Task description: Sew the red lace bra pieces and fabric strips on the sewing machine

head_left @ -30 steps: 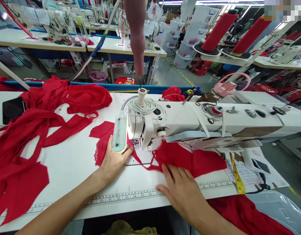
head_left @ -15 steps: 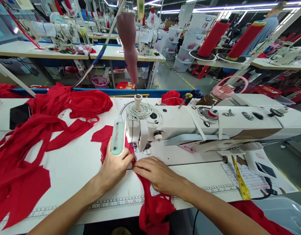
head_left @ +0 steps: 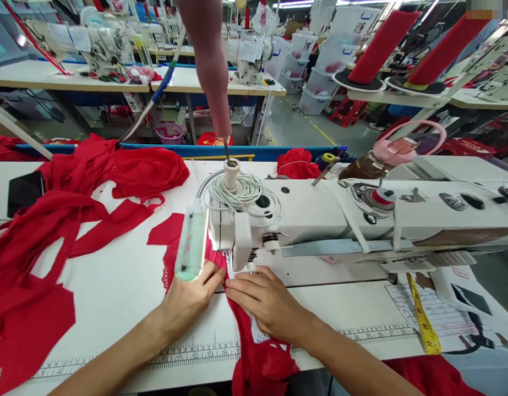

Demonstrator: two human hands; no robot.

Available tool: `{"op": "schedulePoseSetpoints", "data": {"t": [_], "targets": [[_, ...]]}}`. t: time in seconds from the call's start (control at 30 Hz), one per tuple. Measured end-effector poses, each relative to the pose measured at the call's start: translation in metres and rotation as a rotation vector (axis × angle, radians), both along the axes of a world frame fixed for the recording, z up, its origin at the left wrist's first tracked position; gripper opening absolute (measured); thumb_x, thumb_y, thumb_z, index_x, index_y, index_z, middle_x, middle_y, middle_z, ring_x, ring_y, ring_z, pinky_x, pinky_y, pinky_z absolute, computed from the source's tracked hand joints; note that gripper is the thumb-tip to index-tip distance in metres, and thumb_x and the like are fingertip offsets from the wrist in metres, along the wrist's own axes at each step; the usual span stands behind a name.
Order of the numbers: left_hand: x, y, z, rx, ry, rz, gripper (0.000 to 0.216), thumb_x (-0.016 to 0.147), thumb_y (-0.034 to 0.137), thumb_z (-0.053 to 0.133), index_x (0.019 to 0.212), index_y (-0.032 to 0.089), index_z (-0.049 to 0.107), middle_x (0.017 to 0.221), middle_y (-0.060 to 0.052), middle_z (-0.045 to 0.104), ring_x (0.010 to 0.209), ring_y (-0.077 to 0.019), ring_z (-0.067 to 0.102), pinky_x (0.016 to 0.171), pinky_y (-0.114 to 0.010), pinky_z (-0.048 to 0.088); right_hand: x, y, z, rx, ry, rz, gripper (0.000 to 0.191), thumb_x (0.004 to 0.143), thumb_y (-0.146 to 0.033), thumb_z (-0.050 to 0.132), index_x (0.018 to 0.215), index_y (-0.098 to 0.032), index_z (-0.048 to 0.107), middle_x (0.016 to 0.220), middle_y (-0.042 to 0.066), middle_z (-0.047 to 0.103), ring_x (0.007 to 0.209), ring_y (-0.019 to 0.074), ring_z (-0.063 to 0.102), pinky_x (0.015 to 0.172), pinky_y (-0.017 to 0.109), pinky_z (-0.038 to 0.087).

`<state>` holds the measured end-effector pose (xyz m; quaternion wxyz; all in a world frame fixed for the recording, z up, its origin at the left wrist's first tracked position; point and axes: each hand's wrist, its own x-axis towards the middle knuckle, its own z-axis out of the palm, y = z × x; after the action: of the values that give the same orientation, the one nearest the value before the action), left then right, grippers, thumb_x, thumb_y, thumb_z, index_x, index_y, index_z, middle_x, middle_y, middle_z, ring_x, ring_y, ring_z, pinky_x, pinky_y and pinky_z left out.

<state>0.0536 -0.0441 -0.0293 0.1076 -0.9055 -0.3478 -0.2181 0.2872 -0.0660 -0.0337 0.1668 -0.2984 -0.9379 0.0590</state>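
A strip of red fabric [head_left: 260, 366] with some lace runs from beneath the needle area of a white sewing machine [head_left: 311, 214] down over the table's front edge. My left hand [head_left: 191, 297] holds the fabric just left of the presser foot, thumb and fingers pressed together on its edge. Opposite it, my right hand [head_left: 268, 305] pinches the same strip, with its fingertips close to the left thumb. A greenish lit lamp [head_left: 191, 245] partly covers the back of my left hand. The fingertips' exact grip on the cloth is hidden.
Red fabric pieces [head_left: 34, 275] and a black phone-like object [head_left: 25, 192] lie at left. A printed ruler [head_left: 208, 353] runs along the front edge. A yellow tape measure [head_left: 422, 319] crosses papers at right. Red thread cones [head_left: 381, 47] stand behind a pink-lidded bottle [head_left: 392, 151].
My view has shifted slightly, so the machine looks larger and its arm extends farther right. Both hands stay on the fabric beside the needle area, with only slight movement.
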Motion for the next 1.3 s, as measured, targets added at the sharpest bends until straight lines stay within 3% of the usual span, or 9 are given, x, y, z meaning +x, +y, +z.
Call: {"op": "schedulePoseSetpoints", "data": {"t": [0.17,0.3,0.5,0.63,0.77,0.93,1.13,1.3], "targets": [[0.002,0.011,-0.006,0.02,0.029,0.037,0.032,0.088,-0.001,0.045,0.107,0.015,0.066,0.084,-0.005,0.066,0.074,-0.0196,0.061,0.079,-0.04,0.048,-0.005,0.003,0.003,-0.032,-0.092,-0.057,0.058,0.081,-0.002,0.051,0.138,-0.017,0.056,0.139,0.01,0.062,0.112,0.0219,0.057,0.102,0.041,0.034],[0.005,0.003,0.0,0.084,0.053,0.077,0.036,0.089,-0.003,0.041,0.112,0.01,0.065,0.09,-0.01,0.068,0.086,-0.0236,0.063,0.088,-0.046,0.045,-0.006,-0.001,0.004,-0.016,-0.097,-0.085,0.062,0.081,-0.002,0.051,0.141,-0.018,0.053,0.143,0.01,0.057,0.121,0.0243,0.052,0.11,0.046,0.029],[0.008,-0.009,0.008,-0.005,-0.015,0.063,0.032,0.088,-0.004,0.04,0.098,0.014,0.065,0.079,-0.004,0.065,0.076,-0.0196,0.061,0.09,-0.046,0.043,-0.006,-0.004,0.005,-0.034,-0.028,-0.052,0.048,0.088,-0.004,0.047,0.132,-0.02,0.059,0.13,0.008,0.066,0.117,0.0215,0.055,0.112,0.046,0.026],[0.009,-0.01,0.008,-0.047,-0.128,0.057,0.028,0.091,-0.002,0.044,0.101,0.015,0.063,0.079,-0.001,0.066,0.073,-0.0166,0.059,0.091,-0.043,0.042,-0.006,-0.005,0.004,-0.041,0.002,-0.034,0.046,0.089,-0.003,0.047,0.131,-0.019,0.059,0.128,0.007,0.067,0.121,0.0196,0.053,0.113,0.044,0.024],[0.011,-0.014,0.006,-0.04,-0.032,0.045,0.027,0.094,0.001,0.042,0.101,0.013,0.065,0.078,-0.003,0.066,0.071,-0.0177,0.057,0.084,-0.044,0.043,-0.005,-0.006,0.003,-0.044,-0.014,-0.036,0.047,0.087,-0.003,0.051,0.13,-0.019,0.059,0.127,0.007,0.067,0.122,0.0196,0.053,0.113,0.044,0.024],[0.013,-0.023,0.008,0.024,0.018,0.068,0.037,0.089,-0.006,0.039,0.11,0.007,0.066,0.096,-0.011,0.07,0.099,-0.0266,0.061,0.088,-0.048,0.045,-0.003,-0.006,0.003,-0.074,-0.039,-0.035,0.048,0.087,-0.004,0.052,0.131,-0.019,0.059,0.13,0.007,0.066,0.124,0.0202,0.051,0.114,0.045,0.023],[0.013,-0.013,0.003,0.043,0.105,0.112,0.037,0.09,-0.005,0.042,0.116,0.007,0.065,0.102,-0.014,0.07,0.101,-0.0291,0.063,0.087,-0.049,0.046,-0.005,0.001,-0.001,-0.058,-0.025,-0.084,0.057,0.083,-0.001,0.049,0.136,-0.019,0.057,0.133,0.009,0.065,0.113,0.0224,0.054,0.113,0.047,0.025],[0.011,-0.004,0.005,0.057,0.068,0.136,0.041,0.086,-0.007,0.039,0.115,0.006,0.066,0.098,-0.014,0.07,0.098,-0.0299,0.064,0.083,-0.046,0.047,-0.004,-0.001,0.0,-0.065,-0.026,-0.079,0.057,0.081,0.0,0.052,0.135,-0.019,0.058,0.132,0.008,0.065,0.118,0.0227,0.052,0.114,0.047,0.024]]}}
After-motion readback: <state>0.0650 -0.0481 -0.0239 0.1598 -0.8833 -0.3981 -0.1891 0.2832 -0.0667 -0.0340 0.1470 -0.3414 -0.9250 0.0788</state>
